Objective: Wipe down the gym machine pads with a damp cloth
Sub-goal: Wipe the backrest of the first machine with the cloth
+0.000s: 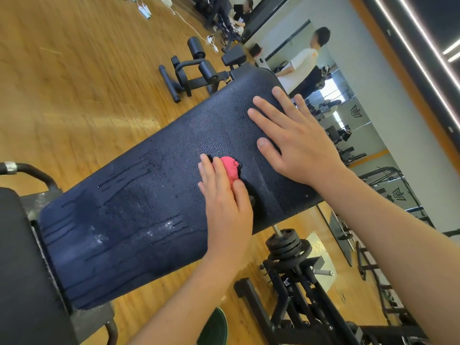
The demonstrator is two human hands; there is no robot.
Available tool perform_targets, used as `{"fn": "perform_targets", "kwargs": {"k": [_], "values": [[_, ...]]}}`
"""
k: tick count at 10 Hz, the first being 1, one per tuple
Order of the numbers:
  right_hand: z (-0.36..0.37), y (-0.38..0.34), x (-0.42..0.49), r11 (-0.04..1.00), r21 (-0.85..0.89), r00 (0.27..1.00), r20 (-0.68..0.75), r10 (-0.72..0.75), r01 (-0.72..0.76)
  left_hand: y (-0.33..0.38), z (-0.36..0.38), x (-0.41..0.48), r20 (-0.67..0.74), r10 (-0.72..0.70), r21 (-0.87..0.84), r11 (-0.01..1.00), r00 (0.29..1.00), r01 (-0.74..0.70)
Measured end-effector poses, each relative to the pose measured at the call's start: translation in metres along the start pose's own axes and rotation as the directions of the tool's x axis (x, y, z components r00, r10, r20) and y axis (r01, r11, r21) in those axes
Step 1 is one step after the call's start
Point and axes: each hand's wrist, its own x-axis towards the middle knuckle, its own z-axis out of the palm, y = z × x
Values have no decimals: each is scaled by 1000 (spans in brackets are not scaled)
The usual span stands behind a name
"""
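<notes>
a long black textured vinyl bench pad slants across mid-frame, wet streaks at lower left. the right hand lies flat, fingers spread, on its upper right end. at centre the left hand clutches a crumpled pink cloth against the pad.

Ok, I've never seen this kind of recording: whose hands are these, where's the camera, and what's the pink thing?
No robot here. The single picture comes from a camera worn on a person's head, looking down at their own hands. The left hand grips a bunched pink cloth against the dark pad of a gym bench. The right hand lies flat on the pad, fingers straight, holding nothing. The pad shows wet streaks and drops left of the cloth. Weight plates sit on a frame below.
</notes>
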Motion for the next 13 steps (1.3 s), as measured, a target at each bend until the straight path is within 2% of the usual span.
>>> {"fn": "perform_targets", "kwargs": {"k": [2, 3, 4, 5, 7, 11, 13], "values": [[0, -1, 0, 1000, 2, 1000, -2, 5, -5, -15, -17, 26, -23, 180, 88, 980, 983, -177], [0, -1, 0, 1000, 8, 1000, 2, 7, -7, -21, -12, 29, -18, 206, 99, 974, 978, -203], [1, 1, 0, 1000, -2, 1000, 4, 8, -8, -16, -1, 29, -80, 183, 89, 980, 980, -176], [2, 1, 1, 1000, 3, 1000, -1, 6, -6, -5, 6, 32, -142, 103, 55, 994, 985, -96], [3, 1, 0, 1000, 6, 1000, -3, 9, -9, 7, 13, 35, -175, -47, 25, 998, 983, 52], [3, 1, 0, 1000, 6, 1000, -8, 10, -10, 8, 31, -34, -117, -45, 50, 997, 992, 51], [2, 1, 0, 1000, -6, 1000, -1, 14, -14, 9, 33, -36, -134, -14, 93, 995, 991, 27]]}}
